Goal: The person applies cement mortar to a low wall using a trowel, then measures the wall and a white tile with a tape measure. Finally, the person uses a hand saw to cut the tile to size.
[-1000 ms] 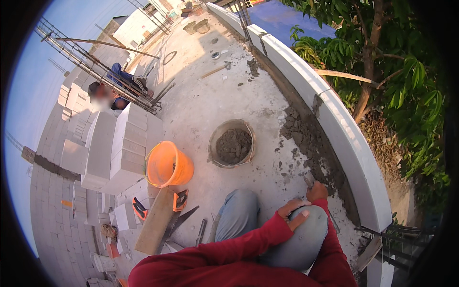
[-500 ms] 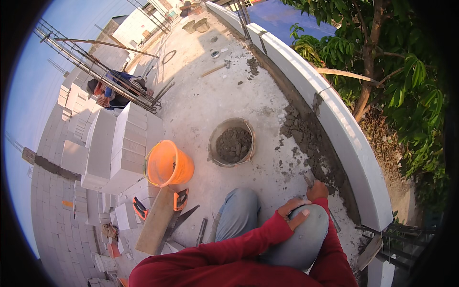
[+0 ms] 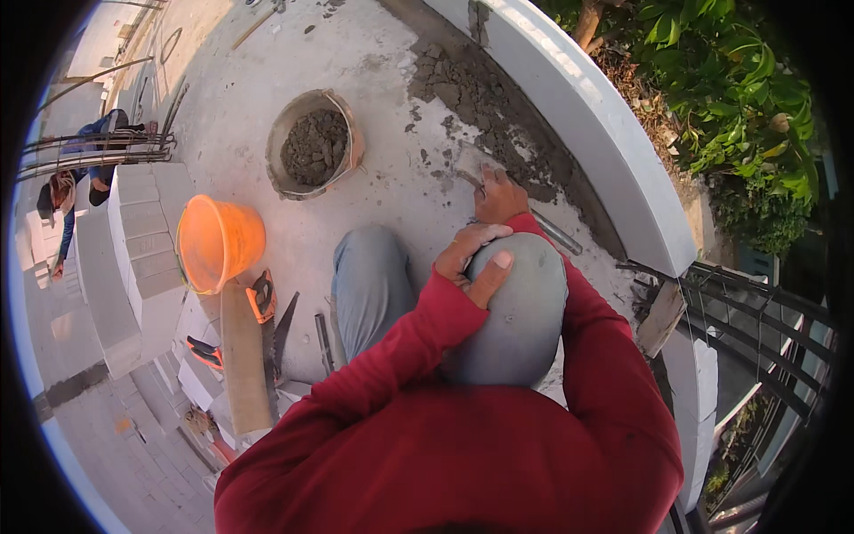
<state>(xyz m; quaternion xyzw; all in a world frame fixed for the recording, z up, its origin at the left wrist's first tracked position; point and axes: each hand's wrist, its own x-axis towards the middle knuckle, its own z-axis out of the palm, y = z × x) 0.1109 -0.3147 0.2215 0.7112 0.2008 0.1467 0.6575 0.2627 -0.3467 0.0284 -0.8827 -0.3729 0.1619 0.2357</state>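
My right hand reaches out past my raised knee, its fingers wrapped around the handle of a trowel. The trowel blade lies low over the floor beside grey mortar, which is spread along the foot of the low white block wall. My left hand rests on the knee of my jeans with thumb and fingers apart, holding nothing. Ahead of my legs stands a bucket with a heap of mortar inside. A metal bar lies on the floor just right of my right hand.
At left are an orange bucket, a board, a handsaw, an orange-and-black tool and stacked white blocks. Another person crouches behind steel bars. Dark metal bars and foliage lie beyond the wall.
My view has turned and tilted down. My right hand has moved forward from beside the knee, bringing the trowel toward the mortar. My left hand stays on the knee.
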